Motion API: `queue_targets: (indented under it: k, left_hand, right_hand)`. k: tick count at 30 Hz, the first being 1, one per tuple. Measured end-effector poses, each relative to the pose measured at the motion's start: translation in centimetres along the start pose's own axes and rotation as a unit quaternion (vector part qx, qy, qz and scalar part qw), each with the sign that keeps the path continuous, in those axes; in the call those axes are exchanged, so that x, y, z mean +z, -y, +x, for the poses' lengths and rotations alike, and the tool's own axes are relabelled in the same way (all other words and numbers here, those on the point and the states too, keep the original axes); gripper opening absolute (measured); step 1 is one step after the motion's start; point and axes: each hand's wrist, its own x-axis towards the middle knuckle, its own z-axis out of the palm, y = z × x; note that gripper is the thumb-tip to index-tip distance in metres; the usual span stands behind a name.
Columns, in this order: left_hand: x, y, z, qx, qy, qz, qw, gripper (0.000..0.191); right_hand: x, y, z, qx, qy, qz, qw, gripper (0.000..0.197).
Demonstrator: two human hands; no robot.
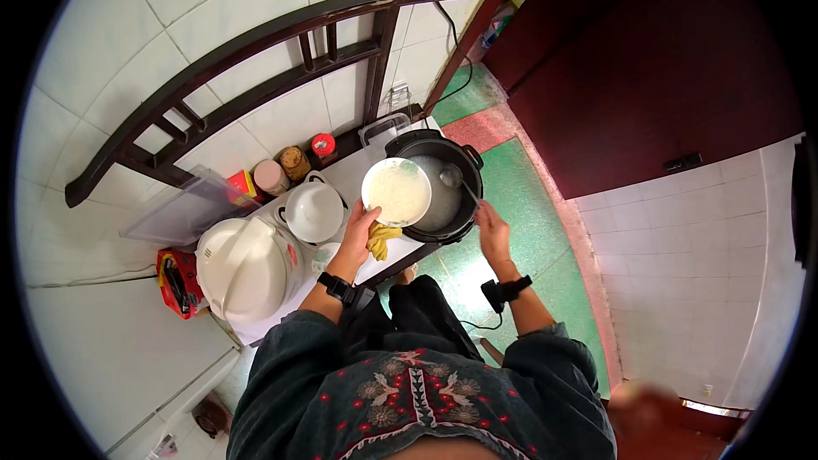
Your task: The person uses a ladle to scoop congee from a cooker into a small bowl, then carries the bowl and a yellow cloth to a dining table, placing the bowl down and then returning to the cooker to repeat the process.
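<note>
My left hand (359,236) grips the near left rim of a white bowl (397,192) filled with pale porridge-like food, held over the left edge of a black cooker pot (471,207). A yellow cloth (381,241) hangs just under the bowl beside my fingers. In my right hand (493,234) is the handle of a metal ladle (451,176), whose head is above the pale, cloudy contents (438,204) of the pot. A lidded white pot (314,211) stands left of the bowl, and part of another bowl (324,257) shows beside my left wrist.
A large white appliance (246,268) stands at the table's left end. Jars (294,163), a red-topped container (324,145) and a clear plastic lid (192,207) line the wall side. A black cord (471,64) runs down behind the cooker. A dark red door (652,76) is at the right.
</note>
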Motion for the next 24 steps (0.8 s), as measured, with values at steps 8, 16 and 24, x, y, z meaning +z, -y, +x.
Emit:
queue_targets:
  k: [8,16,24]
  left_hand:
    - [-1.7,-1.3,-0.8,0.013,-0.033,-0.002,0.999,0.047]
    - [-2.8,-1.6,-1.0,0.019,-0.033,-0.003,0.999,0.047]
    - [-3.2,-0.6,0.1,0.006,-0.018,0.007,1.000,0.046]
  right_hand:
    - [5.4,-0.3,-0.1,0.069,0.004,0.043,0.997,0.030]
    - [3.3,-0.4,0.1,0.361,-0.058,0.470,0.803,0.035]
    - [-2.6,4.8,-0.4,0.297,-0.064,0.420,0.855,0.034]
